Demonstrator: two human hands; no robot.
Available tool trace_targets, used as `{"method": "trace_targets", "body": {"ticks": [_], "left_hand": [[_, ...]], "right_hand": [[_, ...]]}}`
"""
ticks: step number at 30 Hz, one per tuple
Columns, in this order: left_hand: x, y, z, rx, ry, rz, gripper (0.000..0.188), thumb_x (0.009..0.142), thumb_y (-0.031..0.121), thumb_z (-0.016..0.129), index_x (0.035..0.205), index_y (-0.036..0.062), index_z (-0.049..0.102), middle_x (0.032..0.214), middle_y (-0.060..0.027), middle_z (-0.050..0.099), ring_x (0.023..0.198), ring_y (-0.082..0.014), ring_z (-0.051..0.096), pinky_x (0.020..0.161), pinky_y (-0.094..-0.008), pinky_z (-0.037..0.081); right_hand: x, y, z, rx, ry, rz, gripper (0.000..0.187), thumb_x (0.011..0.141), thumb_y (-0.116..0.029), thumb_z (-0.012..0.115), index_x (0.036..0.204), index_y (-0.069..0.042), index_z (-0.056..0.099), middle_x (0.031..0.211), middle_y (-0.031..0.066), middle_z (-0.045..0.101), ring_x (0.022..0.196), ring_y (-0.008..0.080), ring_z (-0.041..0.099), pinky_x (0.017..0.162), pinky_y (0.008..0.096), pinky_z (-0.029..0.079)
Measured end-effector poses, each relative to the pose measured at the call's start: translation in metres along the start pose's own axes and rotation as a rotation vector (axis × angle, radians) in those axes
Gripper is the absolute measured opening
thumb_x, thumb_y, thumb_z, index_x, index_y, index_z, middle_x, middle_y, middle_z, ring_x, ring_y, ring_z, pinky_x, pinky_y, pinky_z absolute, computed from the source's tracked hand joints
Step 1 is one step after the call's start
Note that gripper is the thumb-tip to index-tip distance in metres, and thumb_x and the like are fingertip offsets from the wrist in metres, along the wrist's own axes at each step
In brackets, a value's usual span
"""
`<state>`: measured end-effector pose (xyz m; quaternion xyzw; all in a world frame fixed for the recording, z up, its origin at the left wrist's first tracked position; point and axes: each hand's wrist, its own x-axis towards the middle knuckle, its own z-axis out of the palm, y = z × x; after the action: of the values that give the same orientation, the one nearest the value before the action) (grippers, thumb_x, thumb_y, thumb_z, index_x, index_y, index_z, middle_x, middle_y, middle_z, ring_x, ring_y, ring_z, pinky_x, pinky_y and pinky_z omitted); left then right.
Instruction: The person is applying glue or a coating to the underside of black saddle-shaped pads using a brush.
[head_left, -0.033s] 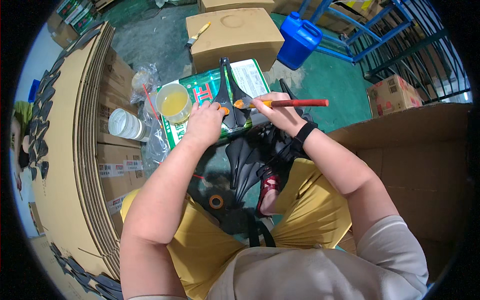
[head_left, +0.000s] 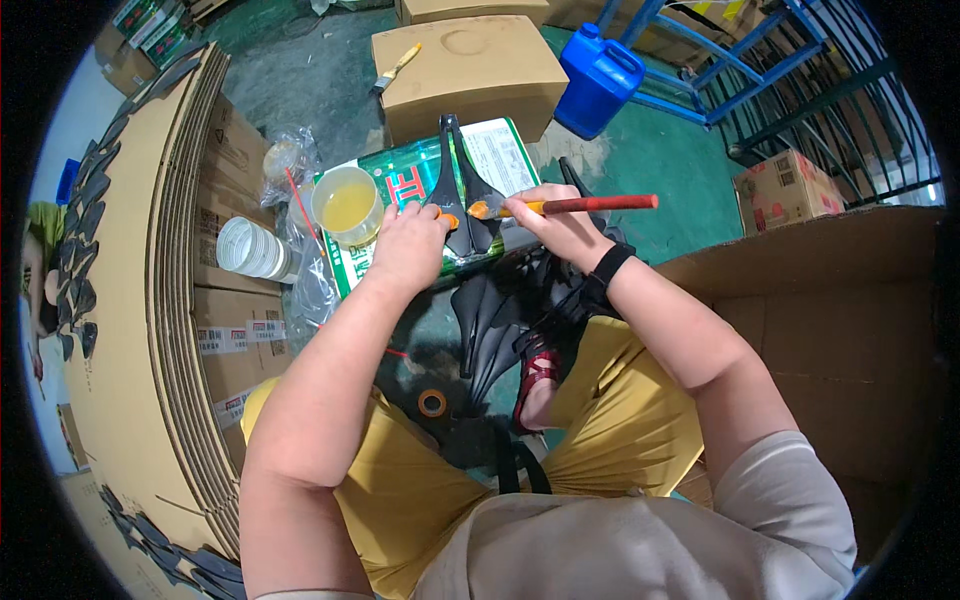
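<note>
A black bicycle-saddle-shaped part (head_left: pixel 452 190), with a long split nose pointing away from me, lies on a green and white printed package (head_left: pixel 400 170). My left hand (head_left: pixel 412 240) grips its left wing, with orange covers on the fingertips. In my right hand (head_left: pixel 558 222) is a paintbrush (head_left: pixel 600 204) with a red and yellow handle, held nearly level. Its bristles meet the part's right wing. Left of the part, a clear plastic cup (head_left: pixel 346 206) of yellowish liquid stands on the package. More black saddle-shaped parts (head_left: pixel 482 325) lie below the package, near my foot.
Stacked white cups (head_left: pixel 255 248) lie beside flattened cartons (head_left: pixel 185 300) on the left. Another brush (head_left: pixel 398 68) rests on a closed carton (head_left: pixel 470 85) ahead, with a blue jerrycan (head_left: pixel 600 80) beside it. An open carton (head_left: pixel 830 330) stands at right; a tape roll (head_left: pixel 432 403) lies below.
</note>
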<state>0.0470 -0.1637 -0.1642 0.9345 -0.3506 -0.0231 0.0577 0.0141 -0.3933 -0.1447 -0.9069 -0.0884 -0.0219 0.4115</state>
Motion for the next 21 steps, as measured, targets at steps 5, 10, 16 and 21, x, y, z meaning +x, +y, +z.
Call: {"method": "trace_targets", "body": {"ticks": [5, 10, 16, 21], "left_hand": [[0.002, 0.000, -0.001, -0.009, -0.002, -0.001, 0.028, 0.082, 0.008, 0.053, 0.106, 0.0124, 0.067, 0.111, -0.0062, 0.061, 0.112, -0.0240, 0.053, 0.103, -0.0467, 0.036], [0.003, 0.000, -0.002, -0.002, -0.053, -0.019, 0.034, 0.077, 0.005, 0.057, 0.110, 0.0131, 0.065, 0.120, -0.0058, 0.059, 0.114, -0.0238, 0.053, 0.102, -0.0449, 0.036], [0.003, 0.001, -0.002, -0.009, -0.026, -0.020, 0.029, 0.082, 0.007, 0.054, 0.108, 0.0137, 0.066, 0.114, -0.0066, 0.060, 0.114, -0.0241, 0.052, 0.103, -0.0466, 0.035], [0.003, -0.001, -0.002, -0.042, -0.035, -0.021, 0.029, 0.081, 0.007, 0.055, 0.107, 0.0133, 0.066, 0.115, -0.0071, 0.059, 0.114, -0.0246, 0.052, 0.103, -0.0461, 0.035]], "right_hand": [[-0.002, -0.002, -0.007, 0.124, -0.161, 0.084, 0.024, 0.086, -0.022, 0.060, 0.086, -0.002, 0.072, 0.069, 0.0109, 0.066, 0.063, 0.0168, 0.061, 0.061, 0.0303, 0.049], [0.004, -0.001, -0.016, 0.154, -0.090, 0.175, 0.028, 0.085, -0.026, 0.059, 0.080, -0.001, 0.070, 0.066, 0.0113, 0.065, 0.063, 0.0206, 0.062, 0.060, 0.0334, 0.048], [0.008, -0.002, -0.009, 0.158, 0.000, 0.096, 0.030, 0.089, -0.026, 0.055, 0.091, 0.000, 0.070, 0.074, 0.0103, 0.067, 0.067, 0.0155, 0.061, 0.062, 0.0299, 0.048], [-0.003, -0.004, 0.002, 0.067, -0.108, -0.007, 0.025, 0.088, -0.020, 0.056, 0.084, 0.001, 0.069, 0.071, 0.0117, 0.065, 0.064, 0.0182, 0.061, 0.062, 0.0306, 0.048]]}}
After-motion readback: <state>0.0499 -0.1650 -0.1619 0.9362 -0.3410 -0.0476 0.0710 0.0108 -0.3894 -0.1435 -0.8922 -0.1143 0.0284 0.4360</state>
